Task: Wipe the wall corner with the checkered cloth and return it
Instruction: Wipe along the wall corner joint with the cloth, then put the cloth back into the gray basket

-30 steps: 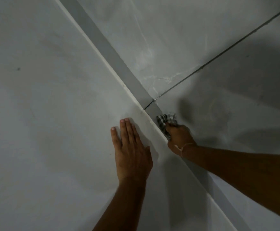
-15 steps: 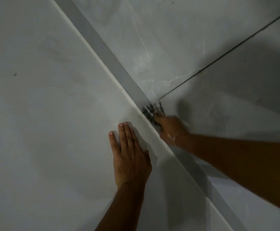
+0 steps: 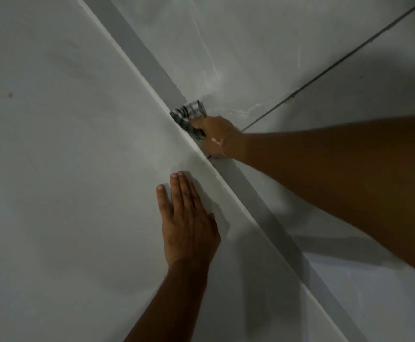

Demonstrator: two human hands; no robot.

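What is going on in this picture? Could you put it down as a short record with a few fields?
place: where a pale wall meets a grey strip and a tiled surface
right hand: closed on a checkered cloth, pressing it into the corner
left hand: flat on the wall, fingers together, holding nothing
cloth: bunched, partly blurred
tile joint: dark line running up to the right
light: dim, arm shadows on the tiles
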